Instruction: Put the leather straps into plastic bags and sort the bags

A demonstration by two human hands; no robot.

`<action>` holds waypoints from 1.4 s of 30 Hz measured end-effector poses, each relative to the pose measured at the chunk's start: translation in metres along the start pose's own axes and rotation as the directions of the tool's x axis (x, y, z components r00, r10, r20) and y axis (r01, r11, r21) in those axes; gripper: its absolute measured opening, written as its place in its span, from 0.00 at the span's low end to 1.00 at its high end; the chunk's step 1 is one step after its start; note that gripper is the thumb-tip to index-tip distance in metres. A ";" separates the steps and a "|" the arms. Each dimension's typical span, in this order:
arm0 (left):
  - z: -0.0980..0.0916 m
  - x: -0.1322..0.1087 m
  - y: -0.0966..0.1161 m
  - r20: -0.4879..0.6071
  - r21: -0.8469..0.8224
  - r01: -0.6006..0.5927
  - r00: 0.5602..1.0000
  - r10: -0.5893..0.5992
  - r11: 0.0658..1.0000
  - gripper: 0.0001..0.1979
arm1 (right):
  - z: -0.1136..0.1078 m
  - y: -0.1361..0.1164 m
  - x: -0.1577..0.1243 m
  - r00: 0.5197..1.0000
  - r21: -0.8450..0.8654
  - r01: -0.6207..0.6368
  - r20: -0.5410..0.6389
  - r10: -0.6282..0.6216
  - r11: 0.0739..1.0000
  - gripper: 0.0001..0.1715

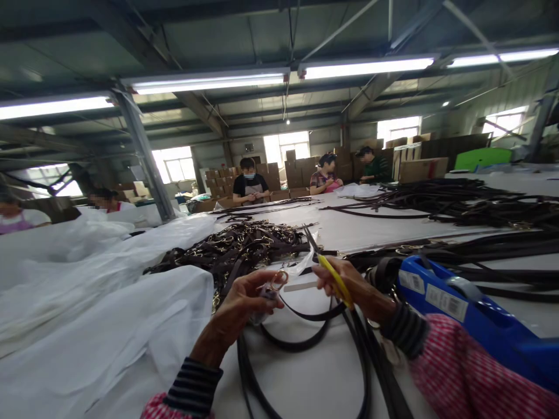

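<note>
My left hand (244,299) is closed on the end of a dark strap that has a gold-coloured metal ring (280,280) and a bit of clear plastic at it. In my right hand (356,285) is a pair of yellow-handled scissors (334,276), blades pointing up and away from me. Between the hands a pale strip (300,286) shows; whether fingers hold it I cannot tell. Below, looped dark straps (301,343) hang and lie over the white tabletop (317,381).
A heap of dark straps with metal clips (248,247) lies ahead. White plastic sheeting (166,314) covers the left. To the right are a blue tape dispenser (476,308) and more long straps (449,201). Several people sit farther off near stacked cardboard boxes (301,171).
</note>
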State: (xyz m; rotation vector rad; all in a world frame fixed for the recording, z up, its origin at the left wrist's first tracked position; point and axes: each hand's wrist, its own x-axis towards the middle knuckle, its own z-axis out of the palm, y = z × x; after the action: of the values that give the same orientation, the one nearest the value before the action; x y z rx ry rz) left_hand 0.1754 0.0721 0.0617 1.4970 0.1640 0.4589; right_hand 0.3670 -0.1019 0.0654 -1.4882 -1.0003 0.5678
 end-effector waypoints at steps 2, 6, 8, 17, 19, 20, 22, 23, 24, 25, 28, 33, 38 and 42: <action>-0.001 0.000 0.000 -0.057 -0.042 0.000 0.998 -0.003 0.999 0.27 | -0.017 -0.009 -0.028 0.986 -0.111 0.004 0.168 0.014 0.994 0.23; -0.002 -0.001 0.000 -0.088 -0.070 0.011 0.996 -0.017 0.997 0.30 | -0.029 -0.011 -0.067 0.860 -0.081 -0.236 0.446 0.247 0.968 0.29; -0.002 -0.002 -0.001 -0.074 -0.073 0.010 0.997 -0.015 0.997 0.30 | -0.025 -0.008 -0.071 0.824 -0.008 -0.324 0.490 0.286 0.946 0.30; -0.002 0.000 -0.002 -0.032 -0.095 -0.021 0.999 0.018 0.995 0.33 | 0.000 -0.010 -0.055 0.811 -0.007 -0.371 0.485 0.327 0.929 0.34; 0.000 0.000 -0.003 -0.002 -0.095 -0.023 1.000 0.023 0.995 0.34 | 0.006 -0.006 -0.053 0.812 0.034 -0.356 0.507 0.291 0.934 0.34; 0.001 0.000 -0.004 0.015 -0.096 -0.021 1.000 0.023 0.995 0.34 | 0.008 -0.003 -0.051 0.812 0.046 -0.346 0.515 0.275 0.937 0.33; 0.003 0.000 -0.005 0.046 -0.090 -0.013 0.999 0.018 0.996 0.32 | 0.013 0.001 -0.048 0.820 0.053 -0.319 0.517 0.248 0.946 0.34; 0.003 0.000 -0.005 0.057 -0.088 -0.010 0.998 0.015 0.996 0.32 | 0.015 0.002 -0.046 0.828 0.054 -0.298 0.512 0.230 0.953 0.34; 0.004 0.000 -0.006 0.065 -0.089 -0.008 0.998 0.014 0.996 0.31 | 0.016 0.002 -0.045 0.835 0.055 -0.275 0.510 0.209 0.960 0.35; 0.004 0.000 -0.006 0.067 -0.092 -0.008 0.998 0.014 0.996 0.31 | 0.017 0.001 -0.045 0.838 0.056 -0.253 0.513 0.189 0.966 0.35; 0.003 0.001 -0.009 0.057 -0.114 0.002 0.998 0.005 0.993 0.31 | 0.019 -0.003 -0.045 0.834 0.027 -0.184 0.533 0.141 0.983 0.35; 0.004 0.002 -0.011 0.028 -0.160 0.027 0.999 -0.023 0.987 0.32 | 0.018 -0.003 -0.047 0.847 -0.112 -0.084 0.515 0.130 0.990 0.34; 0.004 0.003 -0.012 0.018 -0.145 0.010 1.000 -0.007 0.989 0.30 | 0.020 0.004 -0.048 0.834 -0.042 -0.083 0.545 0.092 0.996 0.32; 0.002 0.004 -0.015 0.022 -0.111 -0.028 0.999 0.031 0.993 0.30 | 0.025 0.005 -0.051 0.828 0.092 -0.147 0.556 0.071 0.985 0.30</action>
State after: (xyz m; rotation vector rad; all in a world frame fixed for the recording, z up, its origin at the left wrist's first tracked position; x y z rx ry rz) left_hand 0.1827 0.0713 0.0482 1.3972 0.0965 0.4663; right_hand 0.3221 -0.1305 0.0458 -1.2894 -1.2927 1.1741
